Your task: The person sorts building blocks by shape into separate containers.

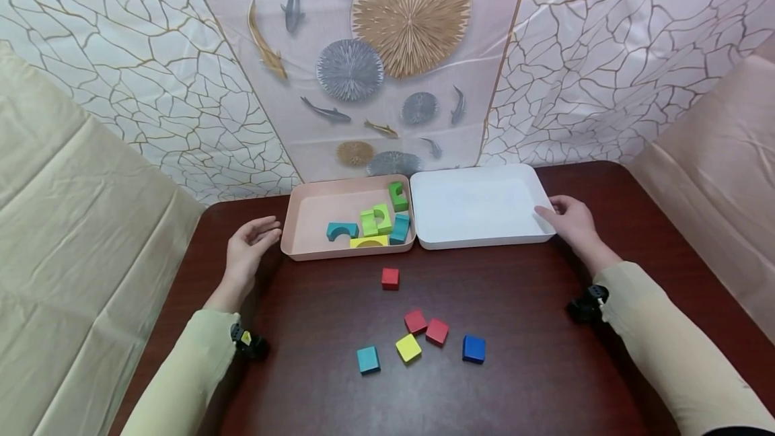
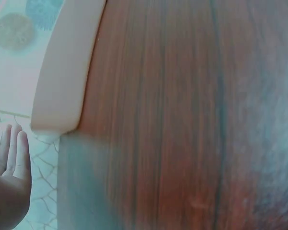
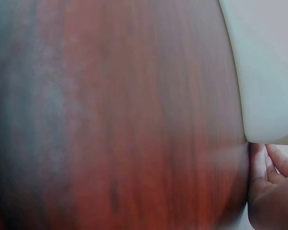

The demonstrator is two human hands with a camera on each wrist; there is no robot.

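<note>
My left hand (image 1: 247, 251) is beside the left end of a pink tray (image 1: 315, 202), fingers loosely extended; in the left wrist view the fingers of the left hand (image 2: 9, 177) look straight and hold nothing. At the right end of a white tray (image 1: 478, 204), my right hand (image 1: 575, 224) pinches the rim, thumb over the edge and fingers outside. The right wrist view shows the right hand (image 3: 273, 187) at the corner of the white tray (image 3: 269, 96). Inside the pink tray are a teal arch block (image 1: 342, 229), lime blocks (image 1: 377, 219), a green block (image 1: 397, 196) and a yellow block (image 1: 369, 241).
On the dark wooden table (image 1: 315, 389) lie several cubes: a red cube (image 1: 390, 278) near the trays, two more reds, a yellow cube (image 1: 408, 349), a teal cube (image 1: 367, 360) and a blue cube (image 1: 473, 348). A patterned cloth (image 1: 242, 120) hangs behind the trays.
</note>
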